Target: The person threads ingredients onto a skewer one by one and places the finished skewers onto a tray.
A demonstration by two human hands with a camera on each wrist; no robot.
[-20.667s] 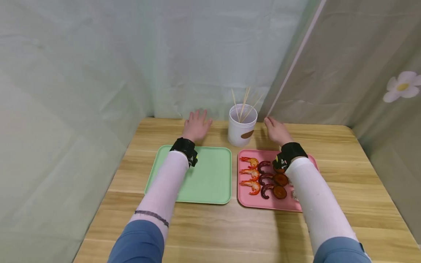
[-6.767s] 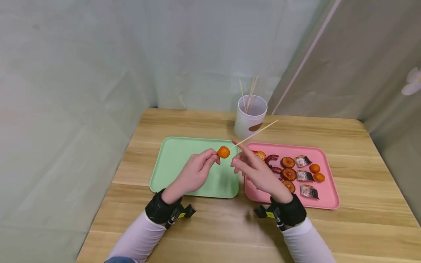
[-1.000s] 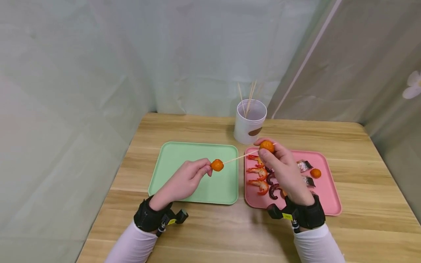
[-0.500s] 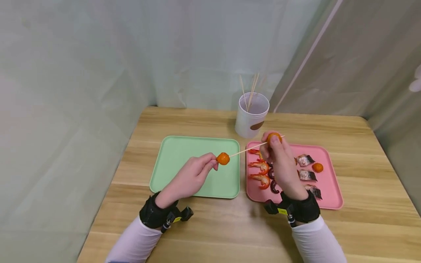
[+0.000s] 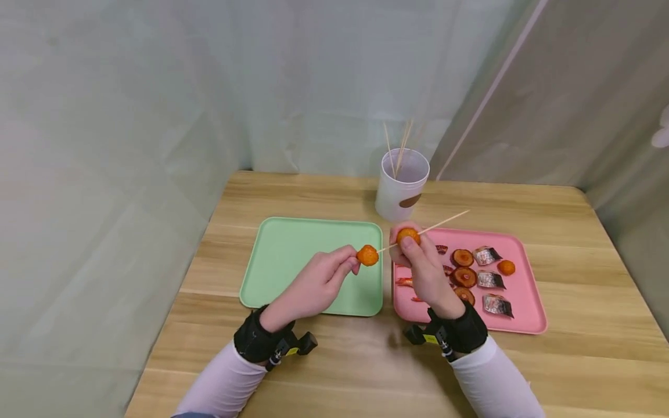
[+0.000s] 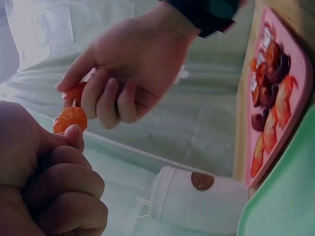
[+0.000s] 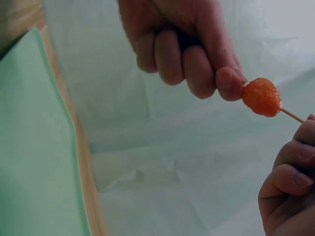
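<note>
From here I see the left hand (image 5: 316,281) pinching a wooden skewer (image 5: 444,222) beside one orange ball (image 5: 368,255), the right hand (image 5: 427,273) gripping a second ball (image 5: 408,236) on it, above the green tray (image 5: 303,249) and pink tray (image 5: 527,296); behind stands a white bucket (image 5: 392,200).

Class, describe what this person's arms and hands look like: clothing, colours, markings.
The left hand and right hand are bare. Each wrist has a black band carrying a small black device with a yellow label. Pale sleeves cover the forearms; a little blue cloth shows below the left one.

Balls (image 5: 368,255) on skewer (image 5: 444,222) (cup (image 5: 393,198) behind)
</note>
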